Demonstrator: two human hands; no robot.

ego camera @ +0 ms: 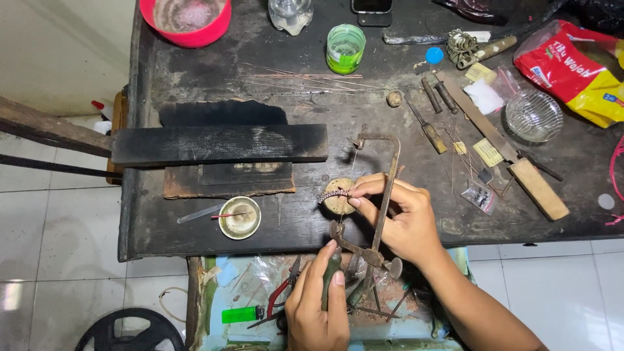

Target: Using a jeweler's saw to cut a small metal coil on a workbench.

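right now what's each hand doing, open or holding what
left hand: closed on the saw frame handle.
right hand: fingers pinch a small coiled wire piece on the round wooden peg.

Two bare forearms, no sleeves, left hand and right hand without gloves, rings or watch

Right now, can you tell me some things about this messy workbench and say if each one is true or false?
1. The left hand grips the saw by its green handle. True.
2. The right hand pinches a small chain. True.
3. The bowl at the top is blue. False: it is pink.
4. The lighter is green. True.
5. The green cup lies on the floor. False: it stands on the bench.
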